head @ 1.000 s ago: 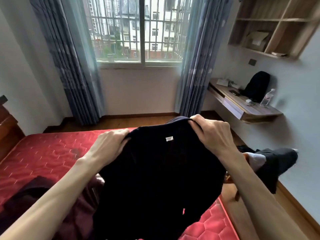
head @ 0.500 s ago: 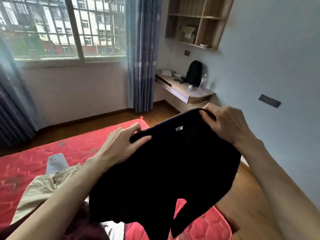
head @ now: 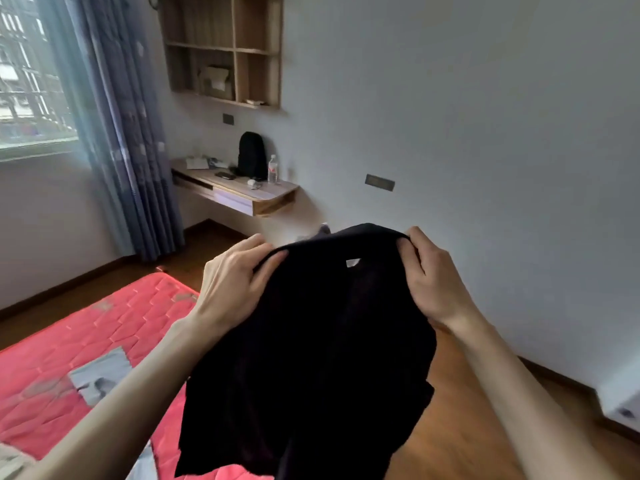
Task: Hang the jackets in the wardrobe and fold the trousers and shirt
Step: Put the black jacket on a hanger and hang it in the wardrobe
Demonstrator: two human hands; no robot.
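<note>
I hold a black garment (head: pixel 311 358) up in front of me by its top edge; a small white label shows just below that edge. My left hand (head: pixel 235 282) grips the left side of the edge and my right hand (head: pixel 429 282) grips the right side. The cloth hangs down loosely over the corner of the red mattress (head: pixel 104 327) and the floor. Whether it is a jacket or a shirt I cannot tell. A grey piece of clothing (head: pixel 100 375) lies on the mattress at the left, and a beige one (head: pixel 10 459) shows at the bottom left corner.
A wall-mounted wooden desk (head: pixel 242 195) carries a black backpack (head: pixel 251 155) and a water bottle (head: pixel 273 169). Open wooden shelves (head: pixel 225 46) hang above it. Blue curtains (head: pixel 117 126) frame the window at the left. Wooden floor (head: pixel 460 427) runs along the bare white wall on the right.
My view has swung to the right, from the window toward the desk and white wall. Both hands keep their hold on the black garment's top edge.
</note>
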